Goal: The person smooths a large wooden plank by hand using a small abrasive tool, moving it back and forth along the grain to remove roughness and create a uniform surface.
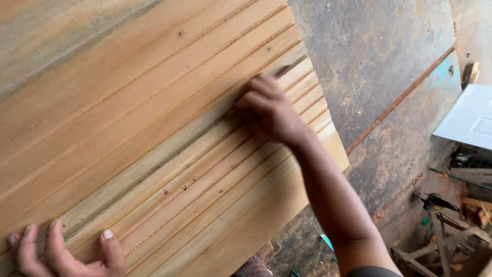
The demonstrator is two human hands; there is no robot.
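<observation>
Grooved wooden board fills most of the view, and it lies slanted from the lower left to the upper right, with long parallel grooves running along its length. At the lower left edge, the left hand rests flat on the board with the fingers spread, the fingertips pressing on the wood near the bottom corner. More to the right, near the far end of the board, the right hand is placed on top of the grooves with the fingers curled together around a small dark tool, whose tip sticks out past the fingers and lies in one groove; what kind of tool it is I cannot tell. The board is under both hands. To the right of the board is the rough concrete floor, then a white panel and some scrap wood pieces in the right corner
</observation>
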